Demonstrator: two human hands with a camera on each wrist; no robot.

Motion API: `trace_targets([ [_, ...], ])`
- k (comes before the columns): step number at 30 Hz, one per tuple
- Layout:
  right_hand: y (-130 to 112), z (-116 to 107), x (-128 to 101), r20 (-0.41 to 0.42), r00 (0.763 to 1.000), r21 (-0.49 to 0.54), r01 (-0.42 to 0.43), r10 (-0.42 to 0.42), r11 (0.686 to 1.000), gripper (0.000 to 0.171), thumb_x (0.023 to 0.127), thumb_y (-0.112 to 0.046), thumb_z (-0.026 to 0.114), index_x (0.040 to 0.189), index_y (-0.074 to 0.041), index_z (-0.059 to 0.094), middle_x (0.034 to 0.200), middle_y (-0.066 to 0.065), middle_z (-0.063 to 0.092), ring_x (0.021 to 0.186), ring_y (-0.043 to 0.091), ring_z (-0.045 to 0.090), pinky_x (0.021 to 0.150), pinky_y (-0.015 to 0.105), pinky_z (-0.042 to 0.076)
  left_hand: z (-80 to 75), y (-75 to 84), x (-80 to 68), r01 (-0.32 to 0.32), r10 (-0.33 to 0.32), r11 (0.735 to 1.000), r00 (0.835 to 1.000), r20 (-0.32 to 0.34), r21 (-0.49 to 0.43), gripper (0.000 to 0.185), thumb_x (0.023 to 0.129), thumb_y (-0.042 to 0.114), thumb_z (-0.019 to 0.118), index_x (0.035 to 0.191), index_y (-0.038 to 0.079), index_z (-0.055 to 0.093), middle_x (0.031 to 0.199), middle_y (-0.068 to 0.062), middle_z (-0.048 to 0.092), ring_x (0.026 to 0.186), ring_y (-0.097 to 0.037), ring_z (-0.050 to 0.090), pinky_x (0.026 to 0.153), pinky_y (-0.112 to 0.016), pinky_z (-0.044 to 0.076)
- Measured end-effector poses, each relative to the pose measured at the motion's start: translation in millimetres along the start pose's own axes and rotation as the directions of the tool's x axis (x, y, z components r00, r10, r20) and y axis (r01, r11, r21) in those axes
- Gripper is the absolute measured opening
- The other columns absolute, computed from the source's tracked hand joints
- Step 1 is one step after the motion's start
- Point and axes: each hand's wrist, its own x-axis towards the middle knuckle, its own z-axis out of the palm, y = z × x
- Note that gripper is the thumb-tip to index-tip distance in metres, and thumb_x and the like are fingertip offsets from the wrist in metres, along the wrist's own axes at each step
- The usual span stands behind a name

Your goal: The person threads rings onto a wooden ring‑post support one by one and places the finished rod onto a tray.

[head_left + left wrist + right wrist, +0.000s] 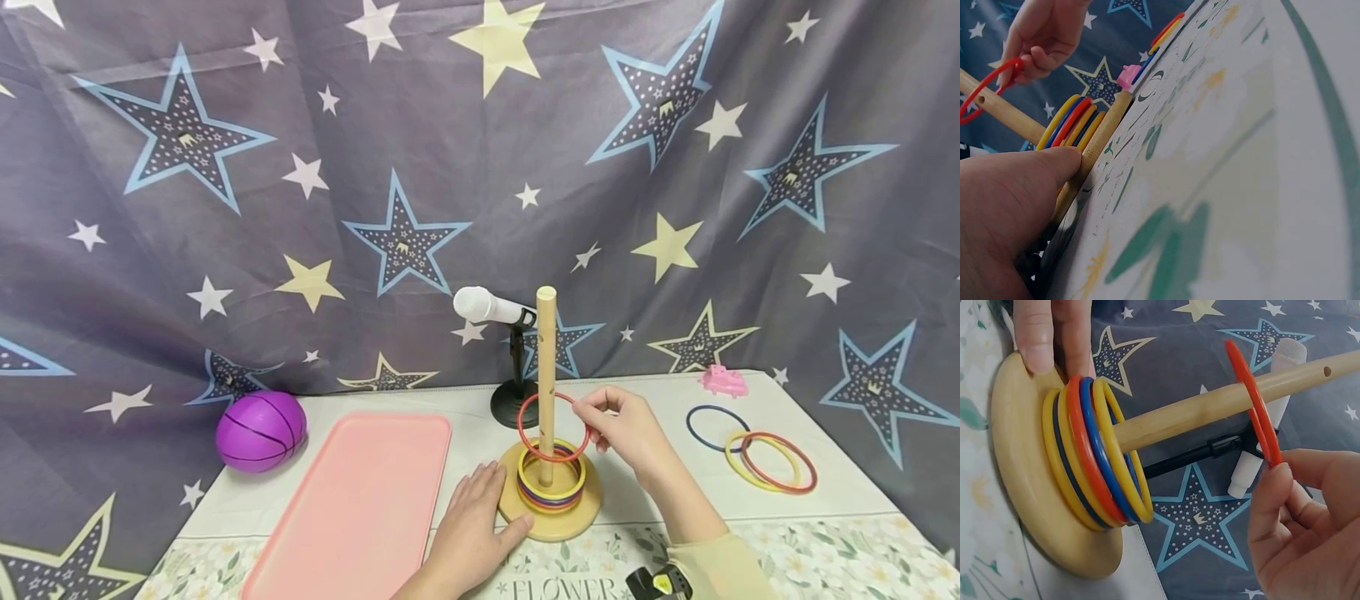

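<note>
Left hand (pixel 468 533) steadies base (pixel 551 517); right hand (pixel 626 429) pinches red ring (pixel 552 427).

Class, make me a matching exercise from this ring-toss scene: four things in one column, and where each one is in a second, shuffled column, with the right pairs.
Things:
1. red ring
2. purple ball
3. pink tray
4. left hand

Places:
A. at the table's far left edge
B. pressed against the wooden base
C. around the peg, pinched by the right hand
D. flat between the ball and the base

Pairs: 1-C, 2-A, 3-D, 4-B
</note>
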Motion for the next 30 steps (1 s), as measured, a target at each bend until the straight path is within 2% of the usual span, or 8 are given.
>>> trace_targets([
  [8, 9.6, -3.4, 1.1, 0.080, 0.997, -0.090, 0.011, -0.003, 0.996, 0.017, 0.103, -0.012, 0.078, 0.104, 0.004, 0.075, 0.073, 0.004, 0.063, 0.060, 0.014, 0.057, 0.054, 0.025, 0.053, 0.5, 0.5, 0.9, 0.004, -0.004, 1.000, 1.000, -0.011, -0.005, 0.090, 0.103, 0.061, 0.070, 0.161, -0.005, 0.051, 0.168, -0.025, 0.047, 0.160, -0.041, 0.038, 0.133, -0.061, 0.025],
  [17, 23.9, -2.5, 3.0, 0.141, 0.990, -0.099, 0.000, 0.014, 0.995, 0.018, 0.102, -0.010, 0.077, 0.106, 0.008, 0.074, 0.073, 0.003, 0.061, 0.060, 0.013, 0.058, 0.054, 0.024, 0.051, 0.0, 1.8, -0.2, 0.003, -0.003, 1.000, 1.000, -0.022, -0.012, 0.088, 0.102, 0.059, 0.072, 0.160, -0.004, 0.052, 0.167, -0.024, 0.048, 0.160, -0.041, 0.038, 0.133, -0.060, 0.025],
  [30, 36.1, 1.4, 6.3, 0.137, 0.990, -0.143, -0.020, 0.040, 0.989, 0.012, 0.098, -0.009, 0.080, 0.095, 0.003, 0.076, 0.070, 0.004, 0.062, 0.063, 0.014, 0.058, 0.054, 0.026, 0.053, 0.2, 1.4, 0.7, 0.016, -0.016, 1.000, 1.000, -0.017, -0.011, 0.088, 0.102, 0.060, 0.071, 0.161, -0.003, 0.052, 0.168, -0.023, 0.048, 0.160, -0.040, 0.038, 0.133, -0.059, 0.025],
])
